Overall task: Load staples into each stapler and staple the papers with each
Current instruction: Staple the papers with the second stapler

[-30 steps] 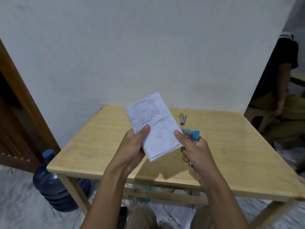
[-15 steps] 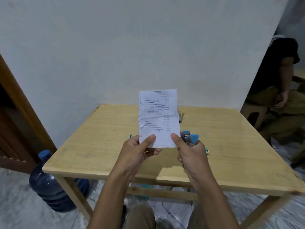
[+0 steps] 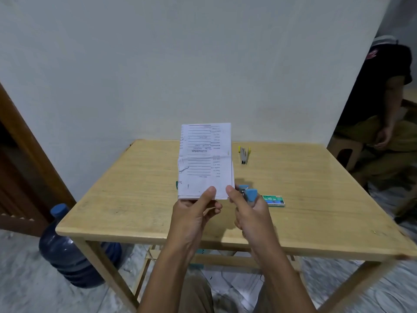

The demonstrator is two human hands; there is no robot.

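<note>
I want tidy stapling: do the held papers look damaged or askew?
Yes. The papers have a crumpled, torn-looking left edge and a crease across the middle; sheets sit uneven at the right, near the blue stapler the right hand grips.

We find open worktop (image 3: 126, 188) at the frame's left and lower right. At centre the upright papers (image 3: 206, 161), yellow stapler (image 3: 244, 155) and staple box (image 3: 273, 200) block passage.

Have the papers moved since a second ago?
Yes. The papers were tilted, top leaning left; now they stand upright, top edge roughly parallel to the table's far edge.
</note>
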